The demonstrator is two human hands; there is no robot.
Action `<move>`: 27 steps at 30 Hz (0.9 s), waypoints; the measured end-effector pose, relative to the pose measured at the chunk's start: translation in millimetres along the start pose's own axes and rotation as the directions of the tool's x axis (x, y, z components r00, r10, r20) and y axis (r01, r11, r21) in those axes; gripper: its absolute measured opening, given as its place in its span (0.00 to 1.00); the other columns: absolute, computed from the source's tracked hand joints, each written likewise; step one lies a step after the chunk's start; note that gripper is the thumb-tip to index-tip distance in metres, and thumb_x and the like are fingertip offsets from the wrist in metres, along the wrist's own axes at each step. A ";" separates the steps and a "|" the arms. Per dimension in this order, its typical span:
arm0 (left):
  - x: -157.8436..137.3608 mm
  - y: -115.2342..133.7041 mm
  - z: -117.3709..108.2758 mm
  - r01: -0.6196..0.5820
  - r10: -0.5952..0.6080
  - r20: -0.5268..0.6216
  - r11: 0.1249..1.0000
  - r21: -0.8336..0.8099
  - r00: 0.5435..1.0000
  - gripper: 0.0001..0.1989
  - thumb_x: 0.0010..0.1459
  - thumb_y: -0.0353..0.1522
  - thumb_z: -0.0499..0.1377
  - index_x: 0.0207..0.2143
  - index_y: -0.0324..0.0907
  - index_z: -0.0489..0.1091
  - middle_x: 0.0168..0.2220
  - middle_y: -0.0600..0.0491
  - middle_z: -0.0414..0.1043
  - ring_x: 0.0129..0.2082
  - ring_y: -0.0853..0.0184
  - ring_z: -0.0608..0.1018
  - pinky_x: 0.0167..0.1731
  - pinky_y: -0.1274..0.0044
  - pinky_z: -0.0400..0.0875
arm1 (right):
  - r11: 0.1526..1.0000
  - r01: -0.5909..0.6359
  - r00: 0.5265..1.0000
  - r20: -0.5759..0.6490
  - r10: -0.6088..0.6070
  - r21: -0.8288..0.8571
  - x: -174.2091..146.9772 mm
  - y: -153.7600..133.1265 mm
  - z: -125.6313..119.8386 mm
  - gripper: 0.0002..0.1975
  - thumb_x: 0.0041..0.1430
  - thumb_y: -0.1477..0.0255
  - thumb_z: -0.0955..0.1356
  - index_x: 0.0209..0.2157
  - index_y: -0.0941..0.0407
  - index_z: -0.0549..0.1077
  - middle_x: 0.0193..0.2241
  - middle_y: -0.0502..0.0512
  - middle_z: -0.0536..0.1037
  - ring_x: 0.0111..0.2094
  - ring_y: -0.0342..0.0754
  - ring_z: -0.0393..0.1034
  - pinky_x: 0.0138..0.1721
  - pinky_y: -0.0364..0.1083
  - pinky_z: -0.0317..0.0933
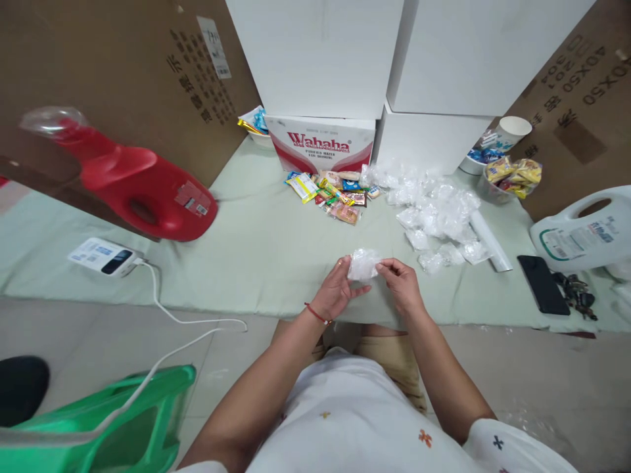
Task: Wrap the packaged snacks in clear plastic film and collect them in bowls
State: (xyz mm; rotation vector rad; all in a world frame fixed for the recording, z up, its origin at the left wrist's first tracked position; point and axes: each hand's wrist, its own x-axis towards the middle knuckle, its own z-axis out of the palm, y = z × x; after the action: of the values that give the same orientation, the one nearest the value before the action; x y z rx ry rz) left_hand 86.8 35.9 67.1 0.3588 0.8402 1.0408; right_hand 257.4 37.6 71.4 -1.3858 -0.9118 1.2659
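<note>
Between my hands, just above the table's front part, is a crumpled clear plastic bag (363, 264). My left hand (338, 288) grips its left edge between thumb and fingers, with some fingers spread beneath it. The fingertips of my right hand (400, 281) pinch its right edge. Whether anything lies inside the bag cannot be made out. Beyond it, a small heap of wrapped snacks (340, 197) lies before the red and white Wahaha carton (323, 144). To the right spreads a pile of similar clear plastic bags (436, 213), beside a white roll (490, 242).
A red jug (148, 184) and a white power bank (101, 256) with a cable are on the left. At right are a tub of snacks (513, 177), a white jug (584, 230), a black phone (543, 284) and keys (576, 295). White boxes (320, 59) stand behind.
</note>
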 end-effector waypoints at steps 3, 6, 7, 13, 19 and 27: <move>0.8 -1.0 -0.4 -0.017 0.018 -0.027 0.999 0.039 0.999 0.26 0.41 0.41 0.79 0.37 0.43 0.71 0.39 0.55 0.76 0.40 0.68 0.78 0.39 0.74 0.79 | 0.999 0.029 1.000 -0.011 -0.029 -0.023 -1.1 0.3 0.6 0.15 0.46 0.58 0.78 0.30 0.54 0.80 0.20 0.45 0.67 0.23 0.41 0.52 0.25 0.42 0.48; 4.0 -3.4 -2.8 -0.075 0.077 -0.059 0.997 0.035 0.995 0.25 0.39 0.38 0.79 0.32 0.41 0.68 0.33 0.59 0.74 0.38 0.70 0.78 0.43 0.73 0.79 | 1.000 0.031 0.999 -0.033 -0.031 0.005 -1.4 2.3 -2.1 0.16 0.47 0.57 0.77 0.31 0.54 0.78 0.20 0.44 0.66 0.21 0.40 0.51 0.22 0.42 0.45; 4.9 -4.8 -3.4 -0.089 0.091 -0.046 0.995 0.037 0.995 0.25 0.40 0.38 0.79 0.32 0.41 0.68 0.33 0.59 0.74 0.38 0.70 0.78 0.45 0.71 0.78 | 0.999 0.016 0.999 -0.039 -0.014 0.031 -1.4 2.6 -3.5 0.16 0.48 0.57 0.77 0.31 0.54 0.77 0.20 0.44 0.65 0.21 0.39 0.50 0.21 0.42 0.44; 10.4 -15.1 -5.4 -0.153 0.167 -0.024 0.948 0.278 0.986 0.22 0.38 0.36 0.78 0.32 0.40 0.72 0.30 0.57 0.77 0.33 0.71 0.77 0.42 0.75 0.72 | 0.949 -0.187 0.982 0.038 0.184 0.252 -5.2 -4.2 -9.2 0.24 0.37 0.57 0.82 0.30 0.55 0.72 0.18 0.39 0.61 0.17 0.35 0.45 0.17 0.39 0.40; 10.2 -11.8 -17.9 -0.189 0.238 0.020 0.716 0.672 0.971 0.10 0.47 0.36 0.70 0.26 0.41 0.74 0.24 0.57 0.74 0.28 0.69 0.74 0.33 0.77 0.68 | 0.907 -0.259 0.965 0.049 0.257 0.331 -16.3 -9.4 -34.2 0.25 0.37 0.61 0.83 0.29 0.55 0.70 0.18 0.38 0.59 0.16 0.33 0.43 0.14 0.36 0.37; 59.4 16.1 34.9 -0.207 0.213 0.044 0.849 0.486 0.976 0.15 0.47 0.37 0.71 0.34 0.40 0.72 0.36 0.51 0.77 0.36 0.67 0.81 0.41 0.74 0.76 | 0.877 -0.117 0.960 -0.173 0.220 0.466 -31.3 -9.9 -91.7 0.24 0.38 0.65 0.84 0.30 0.55 0.70 0.22 0.44 0.71 0.16 0.32 0.46 0.12 0.33 0.42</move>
State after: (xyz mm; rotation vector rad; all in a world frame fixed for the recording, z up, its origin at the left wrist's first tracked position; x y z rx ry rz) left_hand 117.6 99.3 73.7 0.8937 1.0929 1.0217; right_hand 343.2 -7.1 82.8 -1.2143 -0.3136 1.3199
